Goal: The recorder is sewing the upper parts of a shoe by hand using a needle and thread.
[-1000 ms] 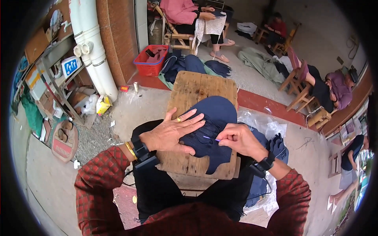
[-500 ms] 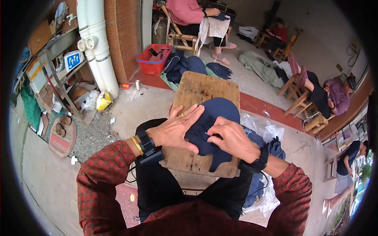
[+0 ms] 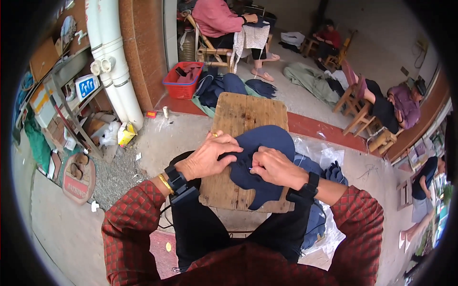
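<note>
A dark blue piece of fabric (image 3: 260,143) lies on a worn wooden board (image 3: 243,112) across my lap. My left hand (image 3: 207,157) presses on the fabric's left edge, fingers bent and pinching the cloth. My right hand (image 3: 274,167) grips the fabric near its middle, fingers closed on a fold; something thin and light shows between the fingertips, too small to name. The two hands nearly touch. Each wrist wears a black band.
A heap of blue fabric in clear plastic (image 3: 319,162) lies on the floor at my right. A red basket (image 3: 183,78) and more dark cloth (image 3: 224,86) sit beyond the board. White pipes (image 3: 112,62) stand at left. Other people sit on chairs behind and at right.
My hands have drawn closer together over the middle of the fabric. The left fingers curled in from flat to pinching. The fabric bunched slightly.
</note>
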`<move>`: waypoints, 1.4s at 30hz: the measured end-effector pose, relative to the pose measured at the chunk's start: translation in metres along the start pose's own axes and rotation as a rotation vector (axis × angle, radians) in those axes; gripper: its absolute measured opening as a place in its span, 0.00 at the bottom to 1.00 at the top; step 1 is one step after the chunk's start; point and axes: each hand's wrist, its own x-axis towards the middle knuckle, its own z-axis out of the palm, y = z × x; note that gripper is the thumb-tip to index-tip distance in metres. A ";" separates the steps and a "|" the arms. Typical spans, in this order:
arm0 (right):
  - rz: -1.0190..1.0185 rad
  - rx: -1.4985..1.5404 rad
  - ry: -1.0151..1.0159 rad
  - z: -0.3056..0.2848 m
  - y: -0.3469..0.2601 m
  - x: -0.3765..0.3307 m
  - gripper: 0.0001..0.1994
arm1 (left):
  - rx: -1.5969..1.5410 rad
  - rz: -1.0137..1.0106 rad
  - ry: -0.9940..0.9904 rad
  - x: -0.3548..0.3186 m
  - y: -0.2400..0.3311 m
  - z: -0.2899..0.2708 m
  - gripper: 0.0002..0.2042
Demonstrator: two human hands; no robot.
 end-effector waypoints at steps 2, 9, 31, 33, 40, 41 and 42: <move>0.021 0.008 0.007 0.000 0.002 0.000 0.11 | -0.279 -0.088 -0.027 0.007 -0.008 0.007 0.15; -0.013 0.002 -0.072 -0.004 0.003 0.004 0.12 | -0.260 0.032 -0.085 0.019 -0.012 0.007 0.09; -0.078 -0.061 0.053 0.014 0.012 0.006 0.12 | 0.155 0.004 0.045 -0.020 0.082 0.028 0.20; -0.127 0.000 0.029 0.005 0.014 0.014 0.11 | 0.262 -0.031 0.033 -0.029 0.099 0.037 0.24; 0.008 0.005 -0.051 -0.003 0.022 0.029 0.13 | 0.291 -0.089 -0.110 -0.036 0.105 0.047 0.29; 0.059 0.005 0.014 0.005 0.020 0.030 0.13 | 0.343 -0.090 -0.121 -0.036 0.108 0.042 0.29; 0.115 -0.003 0.081 0.013 0.017 0.030 0.12 | 0.402 -0.087 -0.104 -0.034 0.113 0.038 0.29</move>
